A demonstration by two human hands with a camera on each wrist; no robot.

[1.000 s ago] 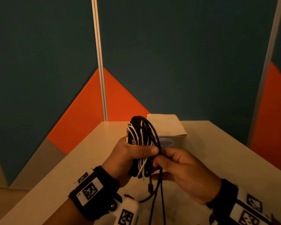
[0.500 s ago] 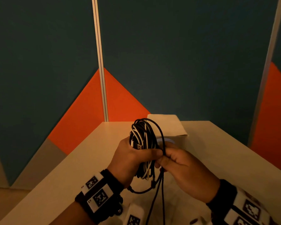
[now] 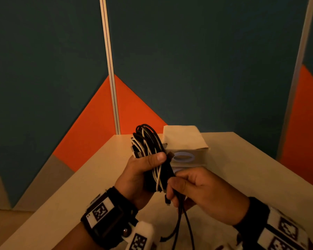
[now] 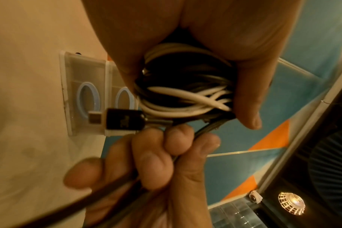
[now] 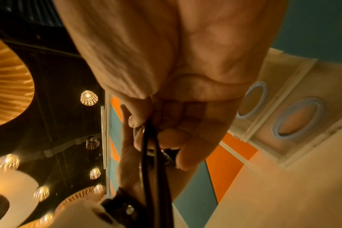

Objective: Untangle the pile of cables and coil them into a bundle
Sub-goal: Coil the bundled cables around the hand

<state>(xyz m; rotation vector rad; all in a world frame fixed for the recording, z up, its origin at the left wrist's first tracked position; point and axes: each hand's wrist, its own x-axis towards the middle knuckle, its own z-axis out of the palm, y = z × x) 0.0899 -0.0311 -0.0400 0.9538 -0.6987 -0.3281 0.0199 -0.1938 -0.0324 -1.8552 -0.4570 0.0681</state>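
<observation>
A bundle of black and white cables (image 3: 148, 156) is held up above the table (image 3: 242, 168) in the left hand (image 3: 139, 175). Its fingers and thumb are curled tight around the coil. Two loose black cable ends (image 3: 183, 219) are pinched between the thumb and curled fingers of the right hand (image 3: 204, 193), just at 4 o'clock from the bundle. A clear box with blue rings (image 3: 186, 157) is seen on the table behind the bundle, at 2 o'clock.
</observation>
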